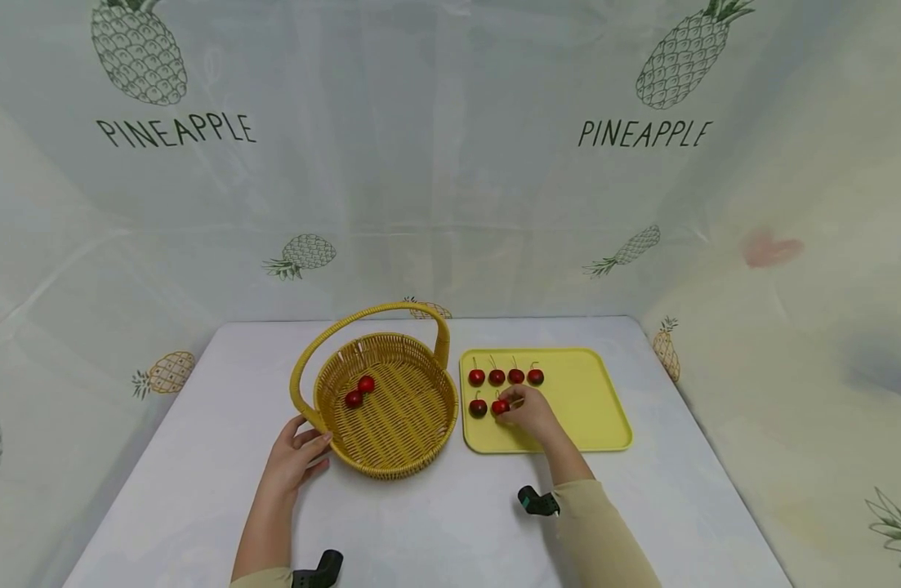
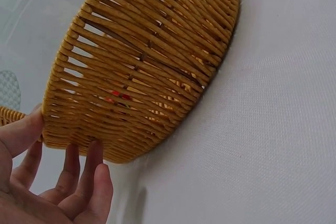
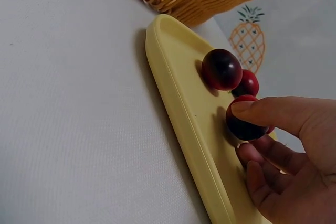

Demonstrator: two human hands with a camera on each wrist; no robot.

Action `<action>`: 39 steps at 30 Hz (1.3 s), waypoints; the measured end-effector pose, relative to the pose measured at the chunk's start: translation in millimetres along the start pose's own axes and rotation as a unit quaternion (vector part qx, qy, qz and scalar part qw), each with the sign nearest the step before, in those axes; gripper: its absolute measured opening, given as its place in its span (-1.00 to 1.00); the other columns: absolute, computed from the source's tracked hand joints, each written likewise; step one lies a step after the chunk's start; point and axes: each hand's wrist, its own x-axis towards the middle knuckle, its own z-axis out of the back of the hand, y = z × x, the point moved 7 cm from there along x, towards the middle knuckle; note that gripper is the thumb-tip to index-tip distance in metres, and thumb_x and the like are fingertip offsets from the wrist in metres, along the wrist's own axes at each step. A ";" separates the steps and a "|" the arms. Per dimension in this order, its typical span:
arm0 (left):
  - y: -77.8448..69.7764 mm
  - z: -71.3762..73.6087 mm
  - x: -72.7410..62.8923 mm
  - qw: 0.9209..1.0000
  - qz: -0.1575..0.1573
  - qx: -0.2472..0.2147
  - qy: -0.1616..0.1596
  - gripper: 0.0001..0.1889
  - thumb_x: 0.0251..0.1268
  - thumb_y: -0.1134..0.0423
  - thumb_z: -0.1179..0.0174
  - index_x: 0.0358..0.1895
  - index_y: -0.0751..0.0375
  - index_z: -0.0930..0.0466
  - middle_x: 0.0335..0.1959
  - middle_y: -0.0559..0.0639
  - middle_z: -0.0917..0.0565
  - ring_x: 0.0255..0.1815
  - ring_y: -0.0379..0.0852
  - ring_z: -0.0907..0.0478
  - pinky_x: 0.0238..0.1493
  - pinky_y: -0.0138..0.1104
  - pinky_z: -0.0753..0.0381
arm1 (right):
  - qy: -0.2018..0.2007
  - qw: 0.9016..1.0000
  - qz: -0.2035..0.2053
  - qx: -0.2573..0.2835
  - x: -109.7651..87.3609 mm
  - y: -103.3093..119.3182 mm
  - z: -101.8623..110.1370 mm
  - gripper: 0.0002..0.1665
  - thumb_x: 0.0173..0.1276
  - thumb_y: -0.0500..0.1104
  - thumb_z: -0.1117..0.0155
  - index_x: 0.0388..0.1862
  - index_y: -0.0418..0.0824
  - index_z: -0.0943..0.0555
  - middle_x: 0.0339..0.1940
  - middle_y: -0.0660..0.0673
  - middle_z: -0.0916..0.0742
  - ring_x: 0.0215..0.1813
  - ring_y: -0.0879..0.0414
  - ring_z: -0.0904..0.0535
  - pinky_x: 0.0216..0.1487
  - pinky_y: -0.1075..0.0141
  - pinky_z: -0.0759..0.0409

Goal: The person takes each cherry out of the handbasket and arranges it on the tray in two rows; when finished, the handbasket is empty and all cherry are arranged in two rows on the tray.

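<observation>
A yellow woven basket (image 1: pixel 391 400) with an arched handle stands on the table, two red cherries (image 1: pixel 360 391) inside it. My left hand (image 1: pixel 294 457) grips its near left side by the handle's foot; in the left wrist view the thumb lies on the rim and the fingers press the wicker wall (image 2: pixel 142 61). To the right, my right hand (image 1: pixel 527 411) pinches a dark red cherry (image 3: pixel 244 119) between thumb and fingers, low over the yellow tray (image 1: pixel 582 400). Another dark cherry (image 1: pixel 478 407) sits just left of it, and a row of several cherries (image 1: pixel 497 376) lies behind.
The white table (image 1: pixel 435 531) reaches back to a hanging sheet (image 1: pixel 435 180) printed with pineapples. The basket's right side stands close to the tray's left edge. The basket handle (image 1: pixel 369 310) arches over its far left part. Each wrist wears a black device (image 1: pixel 538 501).
</observation>
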 end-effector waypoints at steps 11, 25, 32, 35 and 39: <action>-0.5 0.0 -0.6 1.000 0.001 -0.003 0.005 -0.25 0.40 0.29 -0.20 0.53 0.15 0.02 0.32 0.39 -0.33 -0.17 -0.20 -0.63 -0.13 -0.24 -0.63 | 0.000 1.000 0.008 0.008 -1.7 3.7 -0.8 -0.68 0.09 -0.37 -0.50 -0.16 -0.26 -0.63 -0.24 -0.11 -0.65 -0.18 -0.01 -0.51 -0.13 0.14 -0.50; -2.1 0.4 -1.6 1.000 -0.013 0.000 -0.003 -0.26 0.39 0.33 -0.19 0.52 0.17 0.01 0.28 0.39 -0.37 -0.17 -0.19 -0.64 -0.15 -0.24 -0.63 | 0.003 1.000 0.004 0.005 1.6 0.9 -2.2 -0.67 0.07 -0.36 -0.51 -0.16 -0.26 -0.63 -0.24 -0.10 -0.65 -0.20 0.00 -0.49 -0.15 0.17 -0.49; -1.0 -0.2 -0.9 1.000 -0.009 0.003 -0.001 -0.24 0.39 0.30 -0.20 0.53 0.18 0.02 0.29 0.40 -0.36 -0.15 -0.18 -0.64 -0.14 -0.22 -0.63 | 0.004 1.000 0.000 0.008 2.1 0.4 -2.5 -0.67 0.07 -0.35 -0.52 -0.17 -0.25 -0.63 -0.24 -0.10 -0.65 -0.21 0.00 -0.49 -0.18 0.19 -0.48; -0.8 -0.3 -0.9 1.000 -0.008 0.003 -0.001 -0.24 0.39 0.30 -0.21 0.53 0.19 0.02 0.29 0.40 -0.36 -0.15 -0.18 -0.64 -0.14 -0.22 -0.64 | 0.003 1.000 0.002 0.006 1.9 1.1 -2.7 -0.67 0.08 -0.35 -0.52 -0.17 -0.25 -0.63 -0.24 -0.10 -0.64 -0.21 0.01 -0.49 -0.17 0.19 -0.48; -0.9 0.1 -2.0 1.000 -0.006 0.003 -0.002 -0.25 0.39 0.31 -0.20 0.53 0.18 0.01 0.29 0.39 -0.36 -0.16 -0.18 -0.63 -0.15 -0.22 -0.63 | 0.004 1.000 0.002 0.001 1.8 0.8 -2.9 -0.67 0.08 -0.34 -0.52 -0.16 -0.25 -0.63 -0.22 -0.10 -0.65 -0.19 0.00 -0.48 -0.15 0.18 -0.47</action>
